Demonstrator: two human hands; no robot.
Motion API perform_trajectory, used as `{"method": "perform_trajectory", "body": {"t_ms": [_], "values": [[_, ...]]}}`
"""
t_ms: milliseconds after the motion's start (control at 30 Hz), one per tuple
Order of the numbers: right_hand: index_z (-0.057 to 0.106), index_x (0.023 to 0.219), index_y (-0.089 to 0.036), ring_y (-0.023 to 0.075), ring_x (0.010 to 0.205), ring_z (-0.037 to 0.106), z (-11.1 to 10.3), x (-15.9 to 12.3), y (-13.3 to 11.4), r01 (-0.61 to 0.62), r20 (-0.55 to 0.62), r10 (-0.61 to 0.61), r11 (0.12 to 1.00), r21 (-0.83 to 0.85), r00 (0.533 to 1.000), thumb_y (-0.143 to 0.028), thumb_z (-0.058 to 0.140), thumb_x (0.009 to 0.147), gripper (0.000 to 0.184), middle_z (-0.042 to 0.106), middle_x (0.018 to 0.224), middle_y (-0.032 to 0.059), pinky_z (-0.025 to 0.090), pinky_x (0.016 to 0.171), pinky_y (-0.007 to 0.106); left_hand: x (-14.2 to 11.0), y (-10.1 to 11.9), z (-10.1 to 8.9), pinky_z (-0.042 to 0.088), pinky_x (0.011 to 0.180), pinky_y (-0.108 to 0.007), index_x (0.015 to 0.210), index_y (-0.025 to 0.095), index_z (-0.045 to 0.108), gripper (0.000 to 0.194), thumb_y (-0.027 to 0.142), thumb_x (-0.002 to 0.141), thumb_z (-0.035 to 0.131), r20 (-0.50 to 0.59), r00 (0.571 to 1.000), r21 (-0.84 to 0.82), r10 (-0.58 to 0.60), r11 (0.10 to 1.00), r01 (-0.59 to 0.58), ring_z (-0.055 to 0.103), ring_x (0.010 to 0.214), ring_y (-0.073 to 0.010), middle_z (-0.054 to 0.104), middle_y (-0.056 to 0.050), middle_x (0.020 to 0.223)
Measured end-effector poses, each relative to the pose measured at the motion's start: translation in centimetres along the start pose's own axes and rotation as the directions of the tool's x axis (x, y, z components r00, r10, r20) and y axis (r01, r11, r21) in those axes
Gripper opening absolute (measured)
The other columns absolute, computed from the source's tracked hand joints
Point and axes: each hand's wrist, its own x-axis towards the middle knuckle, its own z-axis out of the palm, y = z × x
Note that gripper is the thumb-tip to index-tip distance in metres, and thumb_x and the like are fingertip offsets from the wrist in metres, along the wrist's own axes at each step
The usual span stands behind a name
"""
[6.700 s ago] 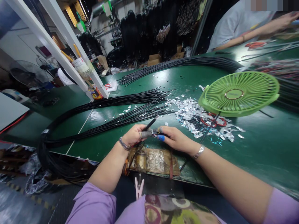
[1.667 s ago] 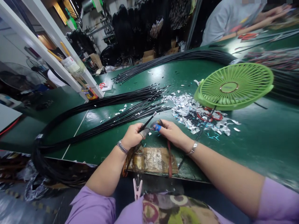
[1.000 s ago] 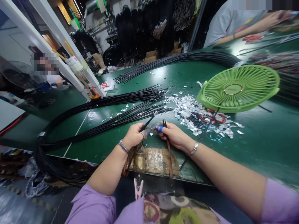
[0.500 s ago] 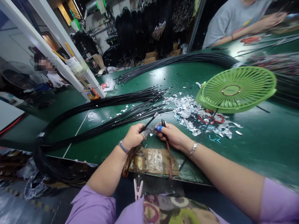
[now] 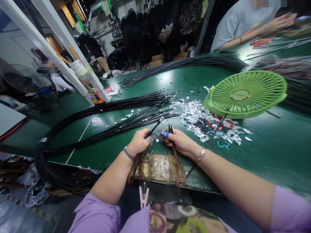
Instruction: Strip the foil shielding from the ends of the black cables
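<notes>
My left hand (image 5: pixel 139 141) is closed around a black cable (image 5: pixel 155 126), whose pale stripped end points up and to the right. Dark grey covers cover some of its fingertips. Close beside it, my right hand (image 5: pixel 181 141) grips a black two-pronged tool (image 5: pixel 170 128), its tips upward; the exact kind cannot be told. A brownish strip (image 5: pixel 177 168) hangs below that hand. Blue tape wraps one right finger. The fingertips of both hands almost meet, and something small and thin between them is too fine to make out. Below lies a tape-covered cardboard piece (image 5: pixel 162 166).
Bundled black cables (image 5: pixel 102 105) curve across the green table (image 5: pixel 116 129). Silvery scraps (image 5: pixel 194 119) lie beside a green fan (image 5: pixel 245 94), with red-handled scissors (image 5: pixel 227 123) among them. A metal post (image 5: pixel 70 48) rises at left. Another person (image 5: pixel 243 26) works at upper right.
Both hands keep nearly the same place and grip. The cable's tip has shifted very slightly to the left.
</notes>
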Motion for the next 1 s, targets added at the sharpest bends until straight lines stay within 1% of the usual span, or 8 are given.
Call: {"method": "perform_trajectory", "body": {"t_ms": [200,400,500,633,700,833,933,1000], "values": [[0.057,0.066,-0.017,0.0051,0.046,0.032,0.1,-0.1,-0.2,-0.022,0.022,0.022,0.999,0.025,1.0,-0.038,0.079,0.055,0.033,0.045,0.052,-0.0055,0.019,0.04,0.02,0.0,0.1,-0.1,0.037,0.049,-0.021,0.07,0.016,0.056,0.025,0.039,0.075,0.064,0.027,1.0,0.008,-0.004,1.0,0.004,0.044,0.047,-0.0084,0.05,0.004,0.051],[0.052,0.059,-0.018,0.0051,0.044,0.032,0.2,-0.1,-0.4,-0.037,0.056,0.036,0.999,0.003,0.998,-0.036,0.073,0.058,0.027,0.045,0.05,-0.005,0.019,0.039,0.02,0.0,-0.6,-0.1,0.035,0.051,-0.022,0.066,0.015,0.056,0.026,0.039,0.076,0.064,0.095,0.995,0.083,0.038,0.996,-0.046,0.044,0.052,-0.009,0.052,0.003,0.056],[0.052,0.061,-0.019,0.0055,0.045,0.032,0.2,-0.1,-0.2,-0.015,0.035,0.016,0.999,-0.037,0.999,-0.037,0.073,0.059,0.028,0.045,0.05,-0.0053,0.02,0.038,0.02,0.1,-0.7,-0.1,0.035,0.05,-0.021,0.068,0.015,0.057,0.028,0.041,0.076,0.064,0.1,0.994,0.09,0.035,0.995,-0.044,0.044,0.052,-0.0091,0.052,0.003,0.056],[0.05,0.064,-0.019,0.0047,0.044,0.029,0.2,-0.1,0.0,0.034,-0.01,-0.036,0.989,-0.143,0.999,-0.04,0.078,0.055,0.036,0.04,0.048,-0.0085,0.019,0.039,0.02,0.1,-0.3,-0.1,0.035,0.048,-0.02,0.066,0.015,0.056,0.029,0.041,0.075,0.065,0.102,0.994,0.083,0.031,0.996,-0.04,0.044,0.05,-0.0084,0.052,0.003,0.053],[0.05,0.064,-0.019,0.0049,0.044,0.029,0.2,-0.2,0.0,0.054,-0.021,-0.059,0.983,-0.177,0.998,-0.045,0.079,0.054,0.04,0.04,0.049,-0.0088,0.019,0.04,0.02,0.1,0.0,-0.1,0.034,0.045,-0.02,0.066,0.015,0.056,0.029,0.041,0.073,0.067,0.099,0.995,0.04,0.005,0.999,-0.009,0.043,0.046,-0.0075,0.052,0.003,0.051],[0.055,0.069,-0.019,0.0065,0.046,0.032,0.2,-0.2,-0.1,0.067,-0.04,-0.075,0.982,-0.174,0.996,-0.056,0.071,0.063,0.041,0.044,0.051,-0.0062,0.021,0.042,0.022,0.1,0.4,-0.1,0.027,0.037,-0.018,0.072,0.015,0.057,0.034,0.046,0.07,0.071,0.062,0.993,-0.085,-0.103,0.99,0.108,0.036,0.036,-0.0041,0.052,0.005,0.049],[0.058,0.075,-0.019,0.0068,0.046,0.033,0.1,-0.3,-0.1,0.104,-0.067,-0.115,0.983,-0.154,0.991,-0.053,0.073,0.062,0.039,0.046,0.053,-0.0062,0.022,0.043,0.022,0.1,0.5,-0.1,0.021,0.033,-0.017,0.075,0.014,0.056,0.043,0.053,0.064,0.073,0.034,0.984,-0.137,-0.174,0.975,0.177,0.033,0.032,-0.0025,0.051,0.006,0.047],[0.059,0.079,-0.019,0.007,0.047,0.033,0.1,-0.3,-0.2,0.13,-0.074,-0.142,0.98,-0.149,0.987,-0.048,0.076,0.06,0.038,0.046,0.055,-0.0065,0.022,0.044,0.023,0.2,0.6,-0.1,0.021,0.032,-0.017,0.075,0.014,0.055,0.048,0.056,0.062,0.074,0.025,0.982,-0.155,-0.187,0.97,0.188,0.033,0.031,-0.0023,0.051,0.007,0.048]]}}
